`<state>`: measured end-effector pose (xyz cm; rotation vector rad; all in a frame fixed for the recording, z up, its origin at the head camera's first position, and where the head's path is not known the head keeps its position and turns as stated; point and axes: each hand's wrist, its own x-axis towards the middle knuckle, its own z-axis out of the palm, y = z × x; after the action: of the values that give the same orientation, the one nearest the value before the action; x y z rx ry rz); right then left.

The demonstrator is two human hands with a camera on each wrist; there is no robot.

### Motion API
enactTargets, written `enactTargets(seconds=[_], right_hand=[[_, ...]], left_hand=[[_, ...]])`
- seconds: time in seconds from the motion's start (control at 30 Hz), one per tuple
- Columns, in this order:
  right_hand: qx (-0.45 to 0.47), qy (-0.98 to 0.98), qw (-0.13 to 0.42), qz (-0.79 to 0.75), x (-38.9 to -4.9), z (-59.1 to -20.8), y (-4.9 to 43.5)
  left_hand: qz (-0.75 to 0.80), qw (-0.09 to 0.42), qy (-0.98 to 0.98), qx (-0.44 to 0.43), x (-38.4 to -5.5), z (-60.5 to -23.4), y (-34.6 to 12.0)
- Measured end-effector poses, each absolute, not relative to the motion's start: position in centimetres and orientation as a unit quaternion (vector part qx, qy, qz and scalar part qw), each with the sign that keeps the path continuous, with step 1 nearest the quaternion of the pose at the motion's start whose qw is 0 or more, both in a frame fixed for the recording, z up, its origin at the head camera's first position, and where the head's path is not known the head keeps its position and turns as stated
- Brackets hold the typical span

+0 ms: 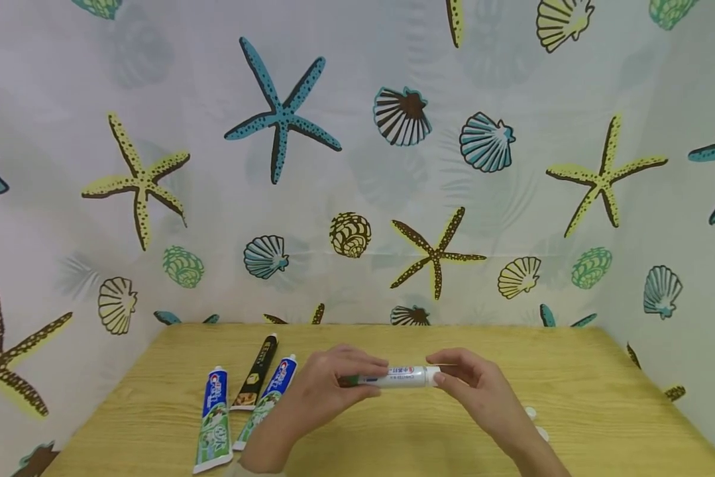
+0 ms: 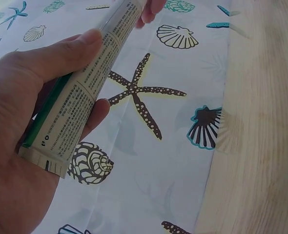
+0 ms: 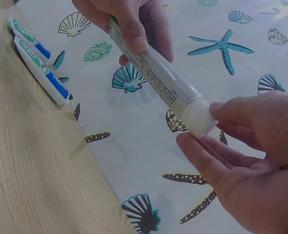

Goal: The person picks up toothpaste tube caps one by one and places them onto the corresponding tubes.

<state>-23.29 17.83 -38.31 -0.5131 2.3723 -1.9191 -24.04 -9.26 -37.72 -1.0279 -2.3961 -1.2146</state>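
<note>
Above the wooden table, my left hand (image 1: 330,384) grips a white and green toothpaste tube (image 1: 401,376) by its flat end, thumb on one side and fingers on the other. Small print covers the tube's back in the left wrist view, and the crimped end lies against the palm. At the other end, the thumb and forefinger of my right hand (image 1: 479,391) pinch the white cap (image 3: 198,117), which sits on the tube. The tube is held nearly level, cap pointing right in the head view.
Left on the table (image 1: 572,371) lie two blue-and-green toothpaste tubes (image 1: 214,424) and a black tube (image 1: 257,374). Two small white caps (image 1: 531,413) lie beside my right forearm. A patterned cloth (image 1: 357,185) with starfish and shells rises behind and at both sides.
</note>
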Motion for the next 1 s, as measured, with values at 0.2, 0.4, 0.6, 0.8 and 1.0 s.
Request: enactTargets(seconds=[0.2, 0.4, 0.6, 0.8, 1.0], right_hand=[[-0.156, 0.781, 0.015, -0.604, -22.81, -37.99, 17.98], [-0.155, 0.779, 0.026, -0.607, -22.59, -37.73, 18.32], [-0.144, 0.766, 0.002, -0.626, -22.52, -37.86, 18.27], [-0.152, 0.76, 0.036, -0.631, -22.63, -38.02, 18.71], [-0.151, 0.762, 0.023, -0.63, -22.76, -38.17, 18.52]], left_hand=[[-0.425, 0.135, -0.82, -0.359, -24.03, -37.96, -9.43], [-0.431, 0.135, -0.816, -0.36, -23.9, -38.04, -9.38], [-0.441, 0.123, -0.815, -0.354, -23.79, -38.01, -9.08], [-0.44, 0.119, -0.824, -0.338, -23.56, -38.02, -9.01], [-0.438, 0.129, -0.818, -0.351, -23.65, -38.06, -8.92]])
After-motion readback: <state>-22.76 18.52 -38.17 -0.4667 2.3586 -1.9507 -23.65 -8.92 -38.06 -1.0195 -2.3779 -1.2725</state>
